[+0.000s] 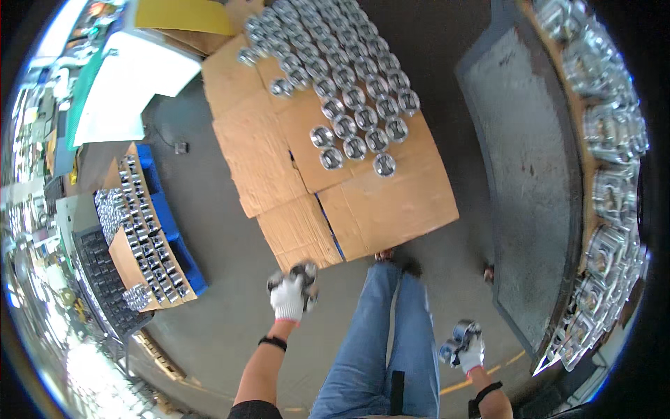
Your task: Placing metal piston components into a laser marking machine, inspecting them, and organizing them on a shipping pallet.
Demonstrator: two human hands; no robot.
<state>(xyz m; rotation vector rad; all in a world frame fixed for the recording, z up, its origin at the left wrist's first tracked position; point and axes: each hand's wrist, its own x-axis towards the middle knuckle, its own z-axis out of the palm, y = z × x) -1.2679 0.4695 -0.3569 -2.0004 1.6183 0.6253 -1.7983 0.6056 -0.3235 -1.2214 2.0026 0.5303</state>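
Observation:
My left hand [287, 296], in a white knit glove, is closed around a cluster of metal pistons [304, 271] just off the near edge of a cardboard sheet [391, 209]. Slight blur keeps me from telling how many it holds. Low on the right, beside my leg, my gloved right hand [472, 353] is closed on more pistons [463, 331], their round ends showing. Many shiny pistons [354, 147] stand in slanting rows over the far part of the cardboard, the closest one [384, 165] a little apart from the rest.
A grey metal bench [537, 153] rises on the right, with larger cast metal parts [607, 133] along its far side. To the left is a blue pallet [171, 234] with cardboard and rows of pistons. A yellow box [183, 15] stands at the far left of the cardboard.

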